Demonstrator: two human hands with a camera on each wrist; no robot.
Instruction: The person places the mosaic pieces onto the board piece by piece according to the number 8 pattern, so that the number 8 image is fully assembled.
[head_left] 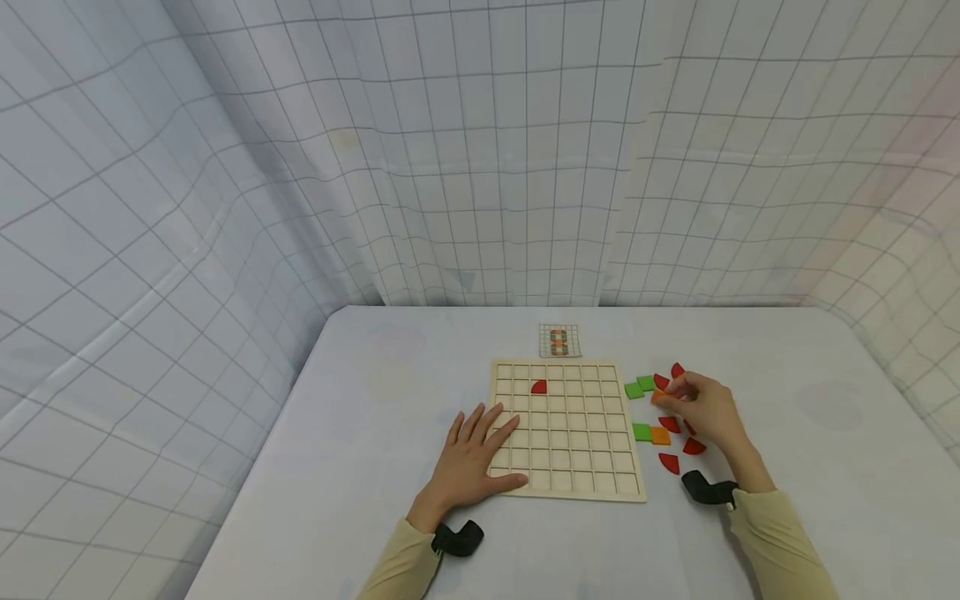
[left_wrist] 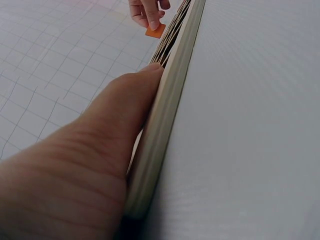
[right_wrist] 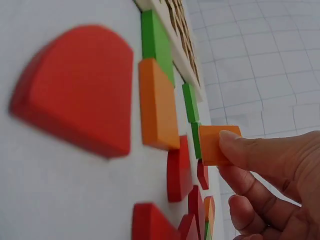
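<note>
My left hand (head_left: 468, 460) lies with fingers spread over the lower left corner of a pale wooden grid board (head_left: 577, 495). In the left wrist view its thumb (left_wrist: 130, 95) rests along the board's edge. Between thumb and fingers my right hand (right_wrist: 280, 175) pinches an orange square tile (right_wrist: 211, 145), held up off the table to the right of the board. A single red quarter-circle piece (head_left: 539, 387) sits in a cell near the board's top. Around the right hand lie several loose red quarter-circle pieces (head_left: 669, 462), partly hidden by it.
Green square tiles (head_left: 642, 432) lie along the board's right edge, one beside another orange tile (head_left: 660, 436). A small printed pattern card (head_left: 559, 341) lies beyond the board. White gridded curtains (head_left: 495, 167) surround the white table (head_left: 360, 417).
</note>
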